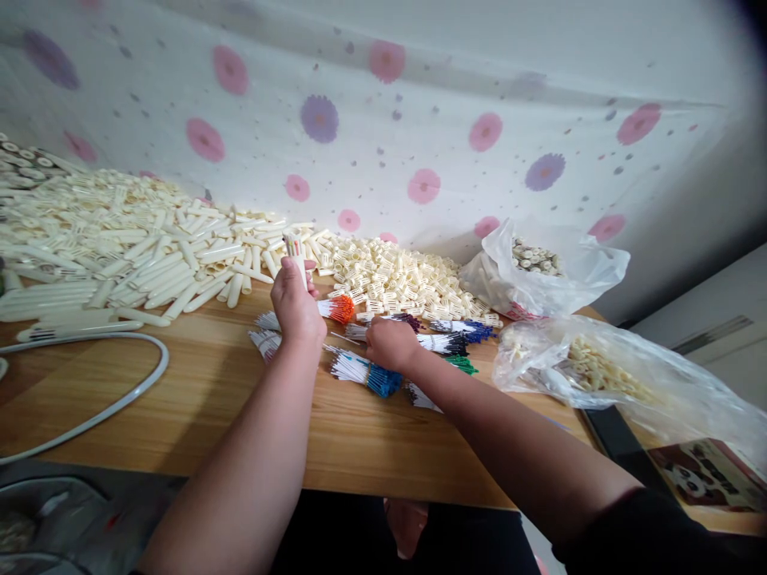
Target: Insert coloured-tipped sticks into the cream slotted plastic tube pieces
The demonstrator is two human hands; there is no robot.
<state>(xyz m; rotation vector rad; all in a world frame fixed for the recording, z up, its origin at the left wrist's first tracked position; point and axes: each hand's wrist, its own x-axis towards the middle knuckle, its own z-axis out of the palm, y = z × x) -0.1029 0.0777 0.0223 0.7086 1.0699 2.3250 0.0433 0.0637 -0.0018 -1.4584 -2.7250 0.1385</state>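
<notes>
My left hand (295,311) is closed around a white multicolour pen barrel (297,254), held upright with coloured tips showing at its top. Over the middle of the table, my right hand (391,343) has its fingers pinched on a thin white pen refill (345,339) that sticks out to the left. Bundles of white refills lie around it: orange-tipped (339,308) behind, light blue (367,372) in front, black (447,343), dark blue (470,330) and green (460,364) to the right. My left wrist partly covers more refills (264,343).
Cream pen barrels (161,263) are heaped at the left, and short slotted cream parts (401,275) behind my hands. Plastic bags of parts (539,275) (590,367) stand and lie at the right, near a panda-printed box (707,473). A white cable (161,363) loops at the left.
</notes>
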